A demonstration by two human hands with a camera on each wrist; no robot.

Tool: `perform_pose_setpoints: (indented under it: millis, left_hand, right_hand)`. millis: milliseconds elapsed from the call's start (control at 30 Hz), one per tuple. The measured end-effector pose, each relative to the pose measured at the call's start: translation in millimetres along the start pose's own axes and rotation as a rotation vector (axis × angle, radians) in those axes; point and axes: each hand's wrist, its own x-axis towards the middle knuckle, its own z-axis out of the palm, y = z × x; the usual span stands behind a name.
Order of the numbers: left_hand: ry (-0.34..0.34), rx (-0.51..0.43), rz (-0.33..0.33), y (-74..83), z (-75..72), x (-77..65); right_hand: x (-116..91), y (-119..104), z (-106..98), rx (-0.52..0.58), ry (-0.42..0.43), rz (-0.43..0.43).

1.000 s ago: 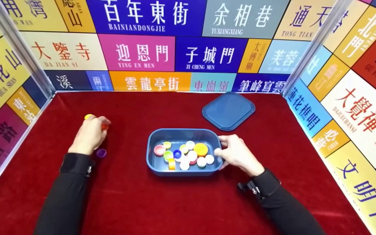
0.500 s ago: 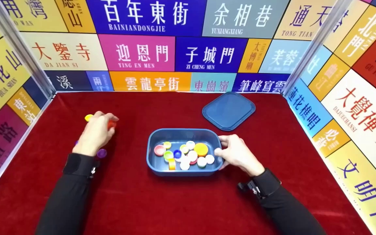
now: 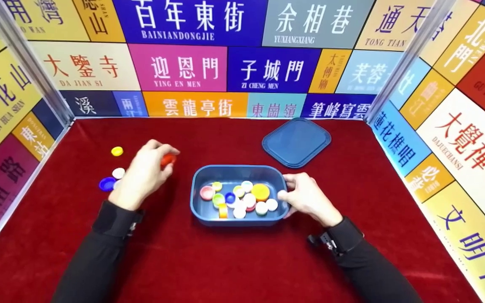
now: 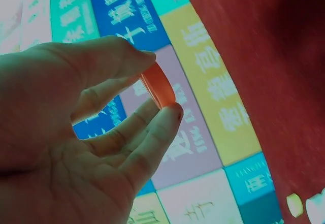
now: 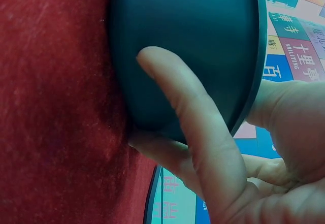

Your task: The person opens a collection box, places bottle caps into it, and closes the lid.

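The near surface is covered by red cloth (image 3: 242,265), on which a blue box (image 3: 242,223) is set with many coloured caps (image 3: 260,192) lying inside. Beyond it a blue lid (image 3: 296,142) is laid, and the cloth is bounded by 3 walls (image 3: 192,67) of printed panels. The right hand (image 3: 310,200) is placed at the box's right end, which is gripped by its fingers, 1 digit laid along the outer wall. To the left of the box, the left hand (image 3: 143,174) is raised, its fingers narrowed: an orange-red cap (image 4: 161,87) is pinched at the tips. Farther left, 1 yellow cap (image 3: 117,151) is seen.
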Motion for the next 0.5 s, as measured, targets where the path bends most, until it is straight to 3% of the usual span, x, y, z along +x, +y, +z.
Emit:
perform_pose_setpoints:
  millis: [500]
  left_hand:
    - [-0.077,-0.012,0.209,50.5,25.6,-12.8]
  right_hand:
    - [1,0,0,-0.003,-0.007,-0.007]
